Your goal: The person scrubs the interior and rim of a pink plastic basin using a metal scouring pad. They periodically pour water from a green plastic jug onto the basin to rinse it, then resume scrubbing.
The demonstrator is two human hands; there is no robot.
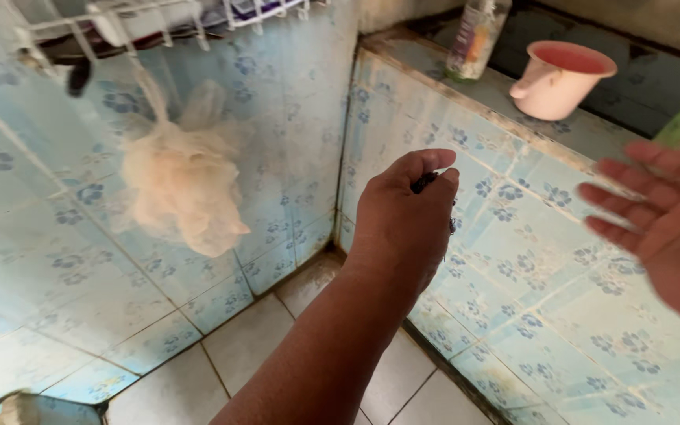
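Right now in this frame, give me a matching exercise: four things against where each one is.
Things:
1. pink dipper
2. mesh sponge
3. clear bottle
4. small dark object

Places:
A. hanging from the wire rack
B. pinched in the left hand
C. on the tiled ledge, right of the bottle
D. on the ledge, nearest the corner

Pairs: 1-C, 2-A, 3-D, 4-B

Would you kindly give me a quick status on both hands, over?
Left hand closed around a small dark object. Right hand open, empty, fingers spread, blurred. Tiled basin wall just ahead; pink dipper on its ledge.
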